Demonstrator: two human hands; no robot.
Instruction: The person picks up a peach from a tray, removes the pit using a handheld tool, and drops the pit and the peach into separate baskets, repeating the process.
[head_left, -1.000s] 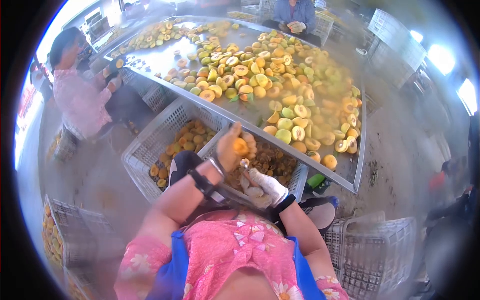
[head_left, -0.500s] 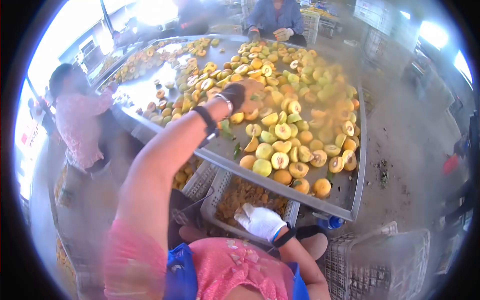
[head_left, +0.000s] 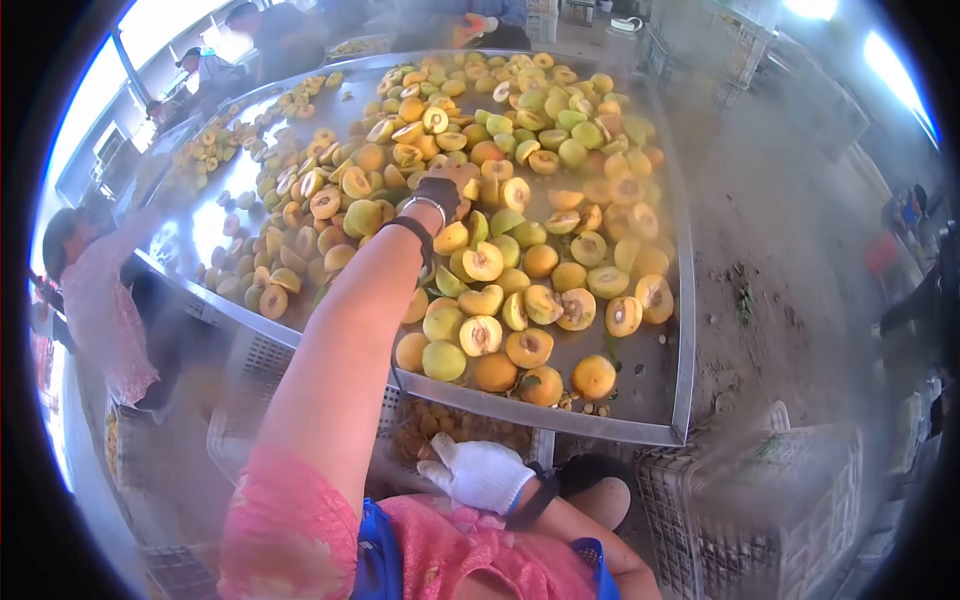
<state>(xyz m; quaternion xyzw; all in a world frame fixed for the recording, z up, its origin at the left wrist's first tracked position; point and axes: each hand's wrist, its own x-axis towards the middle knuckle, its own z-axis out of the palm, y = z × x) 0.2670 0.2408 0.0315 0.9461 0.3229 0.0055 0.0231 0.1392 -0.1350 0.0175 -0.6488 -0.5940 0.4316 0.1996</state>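
My left hand (head_left: 448, 184), in a dark fingerless covering with a bracelet at the wrist, reaches into the heap of yellow peaches (head_left: 482, 262) on the metal table. Its fingertips are hidden among the fruit, so its grip does not show. Many peaches are halved, some with brown pits showing; others look whole. Low in front of my body, my right hand (head_left: 482, 474) wears a white glove. Its thumb and fingers are apart and nothing shows between them. It is close above a crate of small brownish pieces (head_left: 470, 425), partly under the table edge.
The table's raised metal rim (head_left: 540, 418) runs between me and the fruit. White plastic crates (head_left: 745, 500) stand on the floor at the right. A person in pink (head_left: 105, 310) is at the table's left side, and other people are at its far end.
The view has shifted, bringing the table nearer. My left hand is still among the peaches, now lower in the heap. My right hand's thumb and fingers have spread apart near the crate.
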